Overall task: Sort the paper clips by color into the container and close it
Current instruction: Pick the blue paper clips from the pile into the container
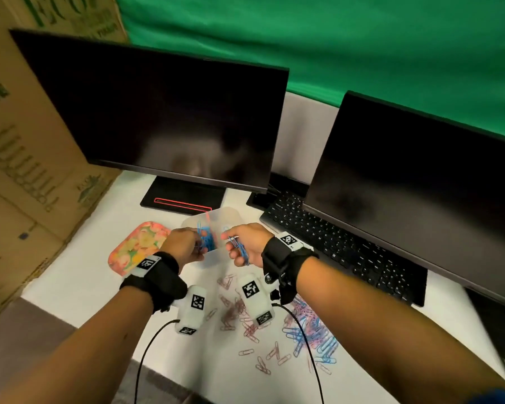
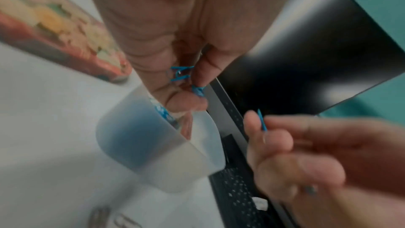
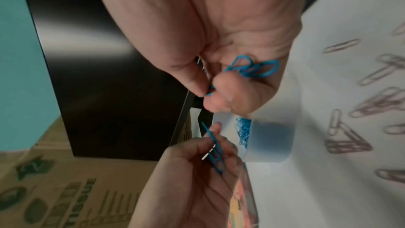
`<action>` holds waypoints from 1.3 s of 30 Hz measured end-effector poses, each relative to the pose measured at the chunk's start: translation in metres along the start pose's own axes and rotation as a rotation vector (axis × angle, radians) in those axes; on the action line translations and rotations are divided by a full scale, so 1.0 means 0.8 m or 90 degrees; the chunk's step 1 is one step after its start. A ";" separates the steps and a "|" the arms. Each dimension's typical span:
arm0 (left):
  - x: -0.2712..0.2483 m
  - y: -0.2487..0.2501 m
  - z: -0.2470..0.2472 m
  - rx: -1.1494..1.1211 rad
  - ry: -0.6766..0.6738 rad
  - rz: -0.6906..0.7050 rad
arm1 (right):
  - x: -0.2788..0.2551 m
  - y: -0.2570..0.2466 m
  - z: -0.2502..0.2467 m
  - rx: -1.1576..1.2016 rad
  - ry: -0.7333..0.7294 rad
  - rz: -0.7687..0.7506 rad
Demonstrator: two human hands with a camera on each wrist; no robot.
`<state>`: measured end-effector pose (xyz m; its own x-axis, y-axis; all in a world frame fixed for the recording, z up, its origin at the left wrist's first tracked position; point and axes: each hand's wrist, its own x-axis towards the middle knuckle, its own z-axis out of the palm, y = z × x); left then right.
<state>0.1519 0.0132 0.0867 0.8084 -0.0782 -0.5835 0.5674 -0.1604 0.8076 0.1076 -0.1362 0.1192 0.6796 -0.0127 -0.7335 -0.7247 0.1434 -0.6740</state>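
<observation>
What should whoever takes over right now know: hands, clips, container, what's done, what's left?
Left hand: pinches blue clips over the container.
Right hand: grips a bunch of blue clips, beside the container.
Translucent container: open on the white desk, with blue clips already inside.
Floral lid: lies on the desk left of the container.
Left to do: pink clips are loose near the desk's front, a mixed pink and blue pile sits to the right. Drop the held blues, sort the rest, close the lid.
</observation>
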 end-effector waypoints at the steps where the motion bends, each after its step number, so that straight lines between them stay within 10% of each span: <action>1: 0.006 0.002 -0.004 0.044 0.010 -0.008 | 0.006 -0.009 0.011 -0.027 -0.002 0.009; 22: 0.030 0.017 -0.009 0.367 0.046 0.143 | 0.044 -0.046 0.033 -0.223 0.016 -0.055; 28: -0.027 -0.023 0.054 0.499 -0.160 0.287 | -0.007 0.045 -0.077 -0.483 0.148 -0.216; 39: -0.084 -0.155 0.165 0.790 -0.339 0.346 | -0.076 0.231 -0.195 -0.687 0.216 -0.147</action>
<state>0.0068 -0.0919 0.0144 0.5657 -0.7096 -0.4201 -0.5047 -0.7008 0.5041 -0.0850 -0.2630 0.0255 0.8618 -0.2176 -0.4583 -0.4186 -0.8153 -0.4001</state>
